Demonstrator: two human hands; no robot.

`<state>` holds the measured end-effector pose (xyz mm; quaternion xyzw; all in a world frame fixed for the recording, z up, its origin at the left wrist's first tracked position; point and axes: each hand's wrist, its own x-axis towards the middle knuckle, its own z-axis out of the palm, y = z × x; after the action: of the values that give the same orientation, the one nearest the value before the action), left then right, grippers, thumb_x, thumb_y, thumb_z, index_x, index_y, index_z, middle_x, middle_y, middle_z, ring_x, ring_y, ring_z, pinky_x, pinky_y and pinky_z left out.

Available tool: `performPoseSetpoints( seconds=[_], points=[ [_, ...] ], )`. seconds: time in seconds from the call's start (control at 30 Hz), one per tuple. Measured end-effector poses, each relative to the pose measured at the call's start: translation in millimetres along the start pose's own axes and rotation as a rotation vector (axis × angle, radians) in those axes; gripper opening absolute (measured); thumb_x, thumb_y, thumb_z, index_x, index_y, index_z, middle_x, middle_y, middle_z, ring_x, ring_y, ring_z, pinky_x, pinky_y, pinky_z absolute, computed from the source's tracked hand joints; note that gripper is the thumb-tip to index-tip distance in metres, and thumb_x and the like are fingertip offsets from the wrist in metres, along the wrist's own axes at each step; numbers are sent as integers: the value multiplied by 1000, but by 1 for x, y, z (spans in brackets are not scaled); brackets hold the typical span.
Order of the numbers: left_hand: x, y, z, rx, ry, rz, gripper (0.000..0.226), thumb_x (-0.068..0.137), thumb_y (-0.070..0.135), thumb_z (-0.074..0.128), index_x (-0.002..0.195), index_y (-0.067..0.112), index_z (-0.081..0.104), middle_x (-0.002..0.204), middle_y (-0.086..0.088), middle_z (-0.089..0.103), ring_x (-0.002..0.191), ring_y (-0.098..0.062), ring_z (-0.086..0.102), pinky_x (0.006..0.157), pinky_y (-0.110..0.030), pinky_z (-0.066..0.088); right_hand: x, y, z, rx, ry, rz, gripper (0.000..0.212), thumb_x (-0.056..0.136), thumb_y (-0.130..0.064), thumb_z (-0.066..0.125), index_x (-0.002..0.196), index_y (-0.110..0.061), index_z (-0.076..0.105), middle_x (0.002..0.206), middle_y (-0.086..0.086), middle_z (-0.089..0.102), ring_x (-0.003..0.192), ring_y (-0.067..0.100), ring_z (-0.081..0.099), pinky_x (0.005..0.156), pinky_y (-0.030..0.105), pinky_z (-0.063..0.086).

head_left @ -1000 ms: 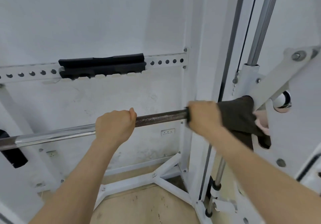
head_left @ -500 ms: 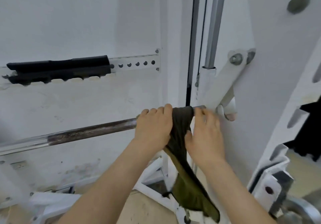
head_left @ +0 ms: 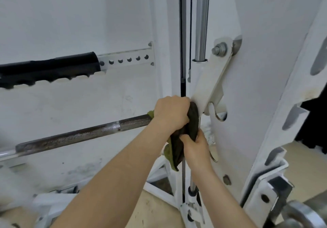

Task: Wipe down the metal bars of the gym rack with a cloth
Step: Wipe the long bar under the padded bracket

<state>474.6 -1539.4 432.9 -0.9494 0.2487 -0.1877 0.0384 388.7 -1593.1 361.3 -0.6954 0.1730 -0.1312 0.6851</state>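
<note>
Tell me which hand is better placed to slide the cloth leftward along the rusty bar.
Probably the left hand: it grips the cloth wrapped over the bar at its right end, with bare bar running off to its side. The right hand only holds the cloth's hanging tail below the bar.

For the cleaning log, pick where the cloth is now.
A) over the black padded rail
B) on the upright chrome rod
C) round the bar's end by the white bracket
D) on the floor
C: the left hand grips the cloth round the bar beside the white bracket; the right hand holds its hanging end.
</note>
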Motion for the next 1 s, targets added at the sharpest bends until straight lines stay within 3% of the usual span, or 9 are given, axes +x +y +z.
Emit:
performPoseSetpoints(
  seconds=[0.07,0.27,0.47,0.57,0.67,0.73,0.83,0.9,1.0],
  points=[
    [-7,-6,4,32,42,-40,8,87,18,54,90,16,47,64,3,35,60,-18,40,46,-27,18,-7,-4,4,81,10,30,16,84,-15,56,93,-27,59,90,2,67,83,18,63,75,37,53],
    [-53,-50,13,199,147,-78,23,91,24,56,88,19,33,58,5,28,51,-17,34,45,-26,12,-16,-2,32,183,-107,35,38,86,-9,58,123,-17,57,103,5,69,91,20,63,81,36,52],
    [-118,-132,1,266,132,-219,15,89,31,53,92,22,42,68,4,46,56,-23,42,45,-27,15,-33,-16,61,55,-196,-37,11,90,-19,56,99,-17,64,99,8,68,97,22,63,93,44,50],
    [-167,-189,-7,300,98,-322,15,81,31,61,82,21,49,62,2,55,51,-27,51,45,-25,16,-51,-23,91,-76,-307,-80,31,95,-26,53,106,2,59,109,23,61,103,34,58,97,53,45],
    [-216,-244,-16,338,124,-422,17,77,27,64,74,18,50,59,-1,57,51,-28,55,51,-30,32,-76,-28,125,-211,-425,-86,41,95,-31,53,113,6,56,112,26,56,104,38,57,97,55,44],
    [-226,-257,-19,293,66,-430,16,84,33,57,80,19,50,68,-1,60,62,-29,57,57,-31,36,-85,-30,139,-278,-458,-95,38,94,-35,53,109,-1,59,101,19,62,95,33,61,94,54,48],
    [-220,-259,-26,228,-19,-359,18,85,43,54,87,25,55,76,3,61,71,-23,57,61,-30,35,-90,-27,141,-400,-470,-140,20,93,-39,53,96,-19,57,85,-6,63,76,15,68,84,43,54],
    [-210,-259,-34,150,-139,-336,20,82,45,57,87,26,59,77,5,59,75,-21,58,62,-30,37,-88,-23,132,-498,-420,-242,20,93,-36,54,82,-20,59,75,-6,64,67,14,68,76,39,55],
    [-188,-256,-45,11,-374,-309,29,78,47,63,89,20,63,82,1,64,75,-21,60,62,-31,43,-83,-31,118,-596,-232,-497,11,91,-33,58,84,-24,57,87,-10,61,73,7,61,64,21,47]
  ],
)
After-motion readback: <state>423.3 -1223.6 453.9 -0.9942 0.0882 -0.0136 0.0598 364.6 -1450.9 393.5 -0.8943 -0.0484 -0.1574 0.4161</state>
